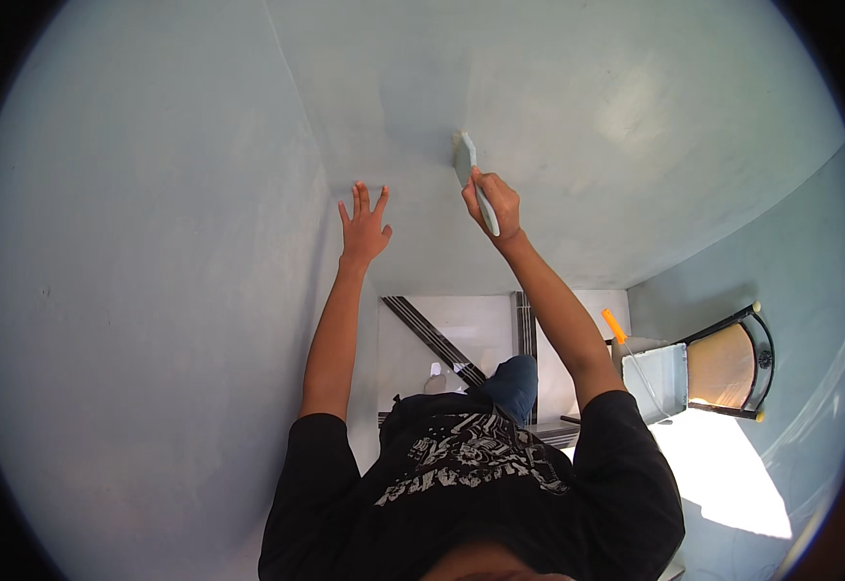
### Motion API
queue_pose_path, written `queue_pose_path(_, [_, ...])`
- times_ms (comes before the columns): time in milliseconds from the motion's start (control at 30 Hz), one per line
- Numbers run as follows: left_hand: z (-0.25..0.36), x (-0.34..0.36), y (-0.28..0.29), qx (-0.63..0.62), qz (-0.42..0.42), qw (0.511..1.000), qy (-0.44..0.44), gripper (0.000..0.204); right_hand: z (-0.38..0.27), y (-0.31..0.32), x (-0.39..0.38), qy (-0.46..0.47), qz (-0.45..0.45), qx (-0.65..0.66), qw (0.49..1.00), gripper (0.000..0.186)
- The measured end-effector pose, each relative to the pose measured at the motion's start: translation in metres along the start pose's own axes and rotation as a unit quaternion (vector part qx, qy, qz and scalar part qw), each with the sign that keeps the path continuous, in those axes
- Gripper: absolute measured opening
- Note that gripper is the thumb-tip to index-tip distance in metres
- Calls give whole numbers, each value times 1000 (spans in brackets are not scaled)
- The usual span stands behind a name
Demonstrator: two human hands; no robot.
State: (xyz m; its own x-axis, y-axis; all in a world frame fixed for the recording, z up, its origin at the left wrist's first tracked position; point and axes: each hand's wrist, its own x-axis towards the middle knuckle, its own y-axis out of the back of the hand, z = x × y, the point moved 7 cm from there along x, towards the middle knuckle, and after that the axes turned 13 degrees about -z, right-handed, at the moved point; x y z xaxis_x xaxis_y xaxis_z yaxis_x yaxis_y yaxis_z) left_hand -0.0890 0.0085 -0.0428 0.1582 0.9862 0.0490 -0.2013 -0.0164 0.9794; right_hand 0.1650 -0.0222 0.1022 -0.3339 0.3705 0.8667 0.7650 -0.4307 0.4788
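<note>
The right hand [495, 205] is wrapped round the brush [467, 160], bristles at the wall [587, 184] above it; the left hand [364, 230] spreads its fingers alongside. Up-left of the right hand, a darker patch [422, 92] seems freshly coated; what's left, I can't tell.

Here's the brush [465, 160] at the wall [597, 87], its handle within the right hand [500, 205]. Left of the brush comes the left hand [364, 229], and farther left, the side wall [151, 290]. Below and right of the brush, the tray [669, 373] sits beside the chair [725, 366], a handled tool [615, 326] across it. Directly below the brush: floor [456, 324].
</note>
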Motion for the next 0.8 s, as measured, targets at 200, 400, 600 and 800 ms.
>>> queue_pose_path(200, [2, 2, -5, 0, -12, 1000, 1, 93, 12, -19, -41, -81, -155, 75, 982, 23])
queue_pose_path(400, [-4, -3, -7, -1, -20, 1000, 7, 93, -24, 50, 79, 26, -162, -27, 986, 40])
queue_pose_path(600, [0, -1, -1, 5, -14, 1000, 7, 92, -53, 94, 179, 131, -55, -110, 984, 40])
queue_pose_path(800, [-3, -1, -3, 0, -43, 999, 21, 92, -34, 20, 129, 109, -84, -183, 973, 46])
